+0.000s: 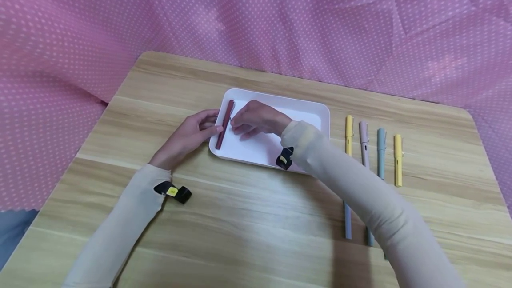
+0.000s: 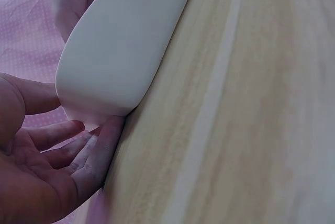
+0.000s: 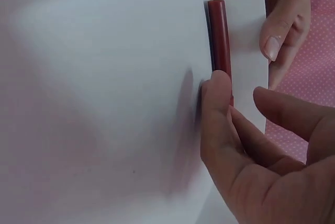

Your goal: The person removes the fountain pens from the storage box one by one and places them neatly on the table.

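A white tray (image 1: 276, 163) lies on the wooden table, and a dark red pen (image 1: 225, 126) rests inside along its left end. My left hand (image 1: 186, 139) holds that end, its thumb at the rim and its fingers against the outer wall (image 2: 115, 51). Over the tray, my right hand (image 1: 260, 117) reaches to the red pen. In the right wrist view its fingers (image 3: 215, 124) lie at the pen (image 3: 220, 35) and cover its lower part, while the thumb stands apart from it. Whether the fingertips touch the pen I cannot tell.
To the tray's right lie a yellow pen (image 1: 349, 126), a mauve pen (image 1: 363, 132), a blue-green pen (image 1: 381, 143) and another yellow pen (image 1: 398, 161). My right sleeve hides parts of this group; bluish ends (image 1: 348, 226) show below it. Pink dotted cloth (image 1: 256, 17) hangs behind the table.
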Demonstrator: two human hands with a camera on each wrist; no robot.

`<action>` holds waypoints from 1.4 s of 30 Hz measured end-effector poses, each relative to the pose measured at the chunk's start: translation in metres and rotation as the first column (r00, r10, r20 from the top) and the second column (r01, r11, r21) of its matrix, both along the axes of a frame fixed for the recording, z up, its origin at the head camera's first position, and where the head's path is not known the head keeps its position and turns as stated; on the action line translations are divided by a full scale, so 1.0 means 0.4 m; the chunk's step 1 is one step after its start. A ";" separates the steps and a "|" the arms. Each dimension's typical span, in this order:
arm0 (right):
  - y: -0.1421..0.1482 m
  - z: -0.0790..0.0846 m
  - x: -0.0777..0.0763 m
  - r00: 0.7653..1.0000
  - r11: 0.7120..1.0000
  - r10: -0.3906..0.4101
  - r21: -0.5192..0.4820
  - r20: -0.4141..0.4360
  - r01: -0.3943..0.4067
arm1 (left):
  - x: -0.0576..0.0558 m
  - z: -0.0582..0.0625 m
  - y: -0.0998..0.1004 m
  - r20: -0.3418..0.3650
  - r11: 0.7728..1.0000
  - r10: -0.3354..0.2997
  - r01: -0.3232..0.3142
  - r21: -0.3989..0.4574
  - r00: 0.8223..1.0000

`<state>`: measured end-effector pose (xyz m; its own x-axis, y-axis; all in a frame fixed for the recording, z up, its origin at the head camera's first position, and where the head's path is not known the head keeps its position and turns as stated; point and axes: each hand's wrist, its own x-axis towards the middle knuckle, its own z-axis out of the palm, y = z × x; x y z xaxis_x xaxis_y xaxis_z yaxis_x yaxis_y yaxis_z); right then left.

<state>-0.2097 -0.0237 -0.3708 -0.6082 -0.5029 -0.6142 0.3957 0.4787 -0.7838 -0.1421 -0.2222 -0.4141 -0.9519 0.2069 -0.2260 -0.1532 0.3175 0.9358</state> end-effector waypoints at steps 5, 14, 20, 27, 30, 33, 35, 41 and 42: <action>-0.015 0.003 -0.002 0.997 0.998 -0.052 -0.016 0.049 0.053 | 0.000 0.003 0.000 0.001 1.000 -0.003 0.003 -0.003 1.000; -0.034 -0.010 -0.011 0.984 0.992 -0.129 0.003 0.124 0.129 | 0.000 0.004 -0.001 -0.003 1.000 -0.002 0.002 0.009 1.000; -0.036 -0.018 -0.016 0.967 0.986 -0.161 -0.009 0.197 0.166 | -0.001 0.001 -0.003 -0.002 1.000 -0.004 0.004 0.020 1.000; -0.040 -0.026 -0.024 0.940 0.979 -0.189 -0.015 0.286 0.201 | 0.002 0.012 0.002 0.038 0.999 -0.017 0.015 0.046 0.999; -0.045 -0.032 -0.027 0.942 0.981 -0.185 -0.002 0.279 0.194 | 0.003 0.020 0.007 0.042 0.999 -0.018 0.016 0.040 0.999; -0.048 -0.033 -0.027 0.951 0.984 -0.174 0.007 0.257 0.179 | 0.004 0.021 0.007 0.039 0.999 -0.019 0.017 0.042 0.999; -0.050 -0.032 -0.025 0.956 0.985 -0.169 0.007 0.239 0.172 | 0.003 0.016 0.005 0.030 0.999 -0.019 0.017 0.046 0.999; -0.062 -0.032 -0.016 0.973 0.990 -0.137 0.010 0.187 0.138 | 0.001 -0.004 -0.004 -0.006 0.999 -0.021 0.021 0.047 1.000; -0.064 -0.033 -0.014 0.974 0.991 -0.131 0.012 0.183 0.131 | 0.001 -0.006 -0.005 -0.010 0.999 -0.022 0.022 0.047 1.000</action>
